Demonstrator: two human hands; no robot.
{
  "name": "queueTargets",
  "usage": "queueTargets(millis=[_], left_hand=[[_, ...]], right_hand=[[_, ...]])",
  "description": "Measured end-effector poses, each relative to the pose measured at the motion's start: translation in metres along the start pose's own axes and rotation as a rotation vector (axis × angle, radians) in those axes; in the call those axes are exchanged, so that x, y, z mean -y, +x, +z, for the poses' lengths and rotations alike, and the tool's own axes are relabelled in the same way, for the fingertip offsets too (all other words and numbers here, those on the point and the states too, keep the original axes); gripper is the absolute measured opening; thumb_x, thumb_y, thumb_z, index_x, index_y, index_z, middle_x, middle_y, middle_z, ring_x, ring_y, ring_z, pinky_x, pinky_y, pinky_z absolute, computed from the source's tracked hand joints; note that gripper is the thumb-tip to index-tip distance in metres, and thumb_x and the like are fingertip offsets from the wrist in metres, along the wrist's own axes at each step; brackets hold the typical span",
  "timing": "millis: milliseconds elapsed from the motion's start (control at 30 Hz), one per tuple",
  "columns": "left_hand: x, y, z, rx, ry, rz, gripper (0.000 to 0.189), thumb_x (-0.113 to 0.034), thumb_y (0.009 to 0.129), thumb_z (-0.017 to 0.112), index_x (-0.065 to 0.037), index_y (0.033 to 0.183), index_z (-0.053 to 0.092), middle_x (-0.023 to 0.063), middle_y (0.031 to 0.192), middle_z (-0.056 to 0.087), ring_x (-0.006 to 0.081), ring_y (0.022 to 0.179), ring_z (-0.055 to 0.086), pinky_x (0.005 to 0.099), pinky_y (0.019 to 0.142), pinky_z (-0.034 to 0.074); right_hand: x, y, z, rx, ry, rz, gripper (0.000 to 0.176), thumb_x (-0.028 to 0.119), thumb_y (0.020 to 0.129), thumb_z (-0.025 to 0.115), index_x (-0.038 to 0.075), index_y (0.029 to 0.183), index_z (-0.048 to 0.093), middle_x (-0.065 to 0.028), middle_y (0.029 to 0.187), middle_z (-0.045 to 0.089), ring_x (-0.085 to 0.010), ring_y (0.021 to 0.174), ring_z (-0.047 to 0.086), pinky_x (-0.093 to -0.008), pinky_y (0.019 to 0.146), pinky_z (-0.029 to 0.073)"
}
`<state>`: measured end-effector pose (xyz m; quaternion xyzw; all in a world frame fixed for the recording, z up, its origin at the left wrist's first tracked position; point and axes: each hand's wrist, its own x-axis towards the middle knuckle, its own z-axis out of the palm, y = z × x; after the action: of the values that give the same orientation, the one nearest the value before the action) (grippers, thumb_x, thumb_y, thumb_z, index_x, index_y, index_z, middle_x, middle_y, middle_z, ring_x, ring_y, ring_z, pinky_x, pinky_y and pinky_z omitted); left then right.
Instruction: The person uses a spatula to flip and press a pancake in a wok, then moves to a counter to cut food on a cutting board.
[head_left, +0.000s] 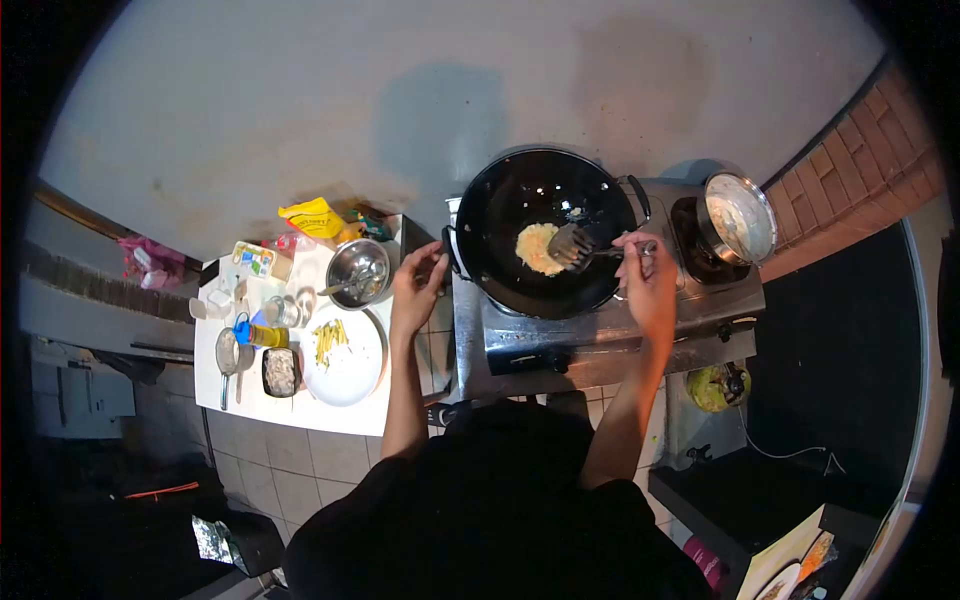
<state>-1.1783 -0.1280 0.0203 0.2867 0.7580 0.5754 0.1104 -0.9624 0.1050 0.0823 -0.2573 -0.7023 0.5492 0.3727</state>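
Wok braced, egg worked.
Left hand (415,290) grips the wok (520,190) handle at 9 o'clock, steadying it; right hand (648,280) closed around spatula (572,246), blade against egg (536,249).

A round black metal wok (520,190) sits level on the steel stove (560,340), right of centre. Inside, a slotted metal spatula (572,245) touches the right edge of a pale yellow egg patty (535,250).
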Motion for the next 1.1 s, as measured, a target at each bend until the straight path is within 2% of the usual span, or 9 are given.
queueTargets(millis=[100,467,533,633,667,833,900,1000,1100], left_hand=[[-0.009,0.003,0.009,0.0,-0.055,-0.012,0.031,-0.014,0.09,0.062,-0.002,0.118,0.058,-0.0016,0.085,0.055,0.0052,0.072,0.052,0.0199,0.062,0.044],[-0.011,-0.004,0.024,-0.171,-0.079,-0.01,0.036,-0.014,0.09,0.063,0.001,0.122,0.055,0.0002,0.085,0.058,0.0062,0.076,0.056,0.0203,0.067,0.045],[-0.007,-0.003,0.023,-0.156,-0.025,-0.074,0.041,-0.02,0.09,0.064,0.002,0.123,0.055,0.0068,0.099,0.063,0.0136,0.093,0.058,0.0285,0.086,0.045],[0.004,0.0,0.023,-0.144,-0.103,-0.113,0.042,-0.021,0.09,0.064,0.002,0.124,0.055,0.0055,0.099,0.063,0.0129,0.093,0.058,0.0271,0.085,0.045],[0.008,0.0,0.024,-0.135,-0.1,-0.111,0.042,-0.021,0.09,0.064,0.002,0.124,0.055,0.0055,0.099,0.063,0.0129,0.093,0.058,0.0271,0.085,0.045],[0.01,0.0,0.029,-0.163,-0.121,-0.056,0.041,-0.019,0.091,0.062,0.002,0.126,0.055,0.0098,0.111,0.063,0.0132,0.095,0.058,0.0269,0.085,0.046],[0.015,0.001,0.028,-0.15,-0.132,-0.052,0.04,-0.018,0.092,0.062,0.002,0.126,0.054,0.0114,0.113,0.062,0.0139,0.097,0.059,0.0275,0.086,0.046],[0.016,0.0,0.027,-0.139,-0.1,-0.046,0.039,-0.016,0.092,0.06,0.003,0.126,0.053,0.0132,0.116,0.062,0.0153,0.099,0.059,0.0283,0.087,0.046],[0.013,-0.001,0.027,-0.133,-0.084,-0.031,0.039,-0.015,0.093,0.059,0.004,0.126,0.053,0.0135,0.115,0.062,0.016,0.099,0.059,0.0288,0.088,0.046]], right_hand=[[0.002,0.007,-0.005,0.005,0.002,-0.048,0.009,0.009,0.095,0.052,0.002,0.097,0.056,-0.0017,0.084,0.06,-0.0063,0.06,0.051,-0.0212,0.051,0.04],[-0.004,0.016,0.003,0.033,-0.025,-0.055,0.006,0.006,0.094,0.052,0.001,0.094,0.053,-0.0027,0.078,0.056,-0.0072,0.06,0.051,-0.0228,0.055,0.042],[-0.012,0.017,0.007,0.067,-0.071,-0.109,0.006,0.005,0.095,0.05,0.001,0.097,0.053,-0.0024,0.087,0.059,-0.0039,0.059,0.049,-0.0194,0.049,0.038],[-0.015,0.017,0.014,0.05,-0.083,-0.149,0.005,0.006,0.095,0.05,0.001,0.098,0.052,-0.0027,0.086,0.06,-0.0041,0.059,0.049,-0.0193,0.049,0.038],[-0.014,0.015,0.015,0.062,-0.014,-0.067,0.005,0.006,0.095,0.05,0.001,0.098,0.051,-0.0036,0.087,0.061,-0.0048,0.059,0.051,-0.0195,0.049,0.039],[-0.026,0.016,0.022,0.039,0.041,-0.032,0.006,0.007,0.095,0.05,0.002,0.097,0.051,-0.0055,0.091,0.062,-0.0063,0.06,0.054,-0.0205,0.049,0.042],[-0.027,0.016,0.024,0.068,0.103,0.008,0.006,0.005,0.092,0.052,-0.001,0.093,0.053,-0.0077,0.078,0.062,-0.0106,0.061,0.06,-0.0246,0.056,0.047],[-0.035,0.015,0.028,0.115,0.078,-0.019,0.006,0.005,0.096,0.048,0.0,0.095,0.051,-0.0065,0.089,0.061,-0.0064,0.059,0.052,-0.0207,0.05,0.042],[-0.039,0.015,0.025,0.157,0.002,-0.004,0.006,0.003,0.095,0.047,0.0,0.094,0.052,-0.006,0.086,0.059,-0.0064,0.059,0.05,-0.0212,0.051,0.041]])
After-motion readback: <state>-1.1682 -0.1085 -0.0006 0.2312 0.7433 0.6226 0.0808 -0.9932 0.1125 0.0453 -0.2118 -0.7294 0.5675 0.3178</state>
